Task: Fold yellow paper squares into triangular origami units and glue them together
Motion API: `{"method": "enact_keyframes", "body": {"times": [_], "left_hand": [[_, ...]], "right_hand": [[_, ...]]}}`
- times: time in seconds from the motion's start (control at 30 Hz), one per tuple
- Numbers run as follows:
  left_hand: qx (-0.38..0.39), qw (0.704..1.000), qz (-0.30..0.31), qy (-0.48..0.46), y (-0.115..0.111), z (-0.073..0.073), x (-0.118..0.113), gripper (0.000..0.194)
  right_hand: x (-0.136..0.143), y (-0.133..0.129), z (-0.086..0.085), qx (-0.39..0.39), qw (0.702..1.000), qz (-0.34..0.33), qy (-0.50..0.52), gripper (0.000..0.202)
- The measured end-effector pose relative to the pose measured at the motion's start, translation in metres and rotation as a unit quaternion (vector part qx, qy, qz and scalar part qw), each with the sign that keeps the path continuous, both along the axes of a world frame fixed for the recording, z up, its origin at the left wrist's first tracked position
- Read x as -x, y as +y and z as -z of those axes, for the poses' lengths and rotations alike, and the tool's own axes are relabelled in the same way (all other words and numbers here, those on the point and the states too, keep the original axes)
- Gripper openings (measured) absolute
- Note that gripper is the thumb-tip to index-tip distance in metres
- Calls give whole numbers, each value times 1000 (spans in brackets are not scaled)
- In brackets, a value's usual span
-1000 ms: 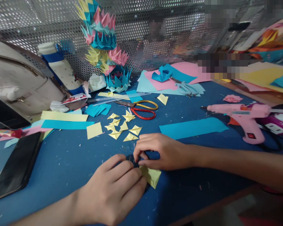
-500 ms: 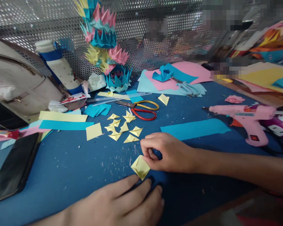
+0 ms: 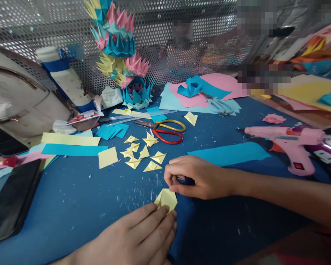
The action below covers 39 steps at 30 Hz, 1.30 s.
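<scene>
Head view: touching folded yellow paper (image 3: 167, 198) at far corner with curled right hand (image 3: 200, 178), cannot tell if pinching; pressing near side to table (image 3: 74, 206) under flat-fingered left hand (image 3: 138, 233). Align edges before creasing.

Craft workspace: glue gun (image 3: 285, 134), scissors (image 3: 155, 125).

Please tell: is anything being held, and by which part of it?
A folded yellow paper, perhaps: the left hand lies flat over its near part; the right hand meets its far edge, but whether it pinches there cannot be told.
</scene>
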State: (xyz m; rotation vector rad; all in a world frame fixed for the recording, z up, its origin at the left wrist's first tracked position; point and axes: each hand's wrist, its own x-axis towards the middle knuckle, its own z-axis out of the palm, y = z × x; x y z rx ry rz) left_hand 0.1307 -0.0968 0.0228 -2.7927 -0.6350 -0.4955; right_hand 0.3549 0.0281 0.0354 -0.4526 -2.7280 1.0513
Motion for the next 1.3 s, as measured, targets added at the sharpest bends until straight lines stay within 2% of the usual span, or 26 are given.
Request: {"method": "enact_keyframes", "body": {"times": [0.13, 0.23, 0.43, 0.73, 0.93, 1.03, 1.1, 1.17, 1.3], "left_hand": [[14, 1000, -3, 3, -1, 0, 0, 35], [12, 1000, -2, -8, 0, 0, -1, 35], [-2, 1000, -10, -15, 1, 4, -1, 35], [-2, 997, -50, -52, 0, 5, 1, 38], [2, 999, -30, -39, 4, 2, 4, 37], [-9, 999, -25, -33, 4, 9, 5, 39], [-37, 997, -19, -71, 2, 18, 5, 42], [-34, 997, -21, -71, 1, 25, 5, 44], [-30, 999, -22, -33, 1, 32, 7, 47]], "right_hand": [[-3, 15, 1, 28, 993, -101, 48, 12], [-5, 20, 5, 24, 989, -130, 63, 13], [-4, 21, 11, 24, 986, -131, 97, 21], [-3, 17, 13, -39, 985, -126, 112, 23], [-1, 17, 11, -57, 983, -138, 104, 19], [-1, 17, 11, -58, 983, -139, 107, 12], [-1, 18, 11, -54, 983, -138, 111, 10], [-1, 19, 11, -45, 983, -138, 111, 8], [-2, 21, 13, -11, 984, -140, 112, 9]]}}
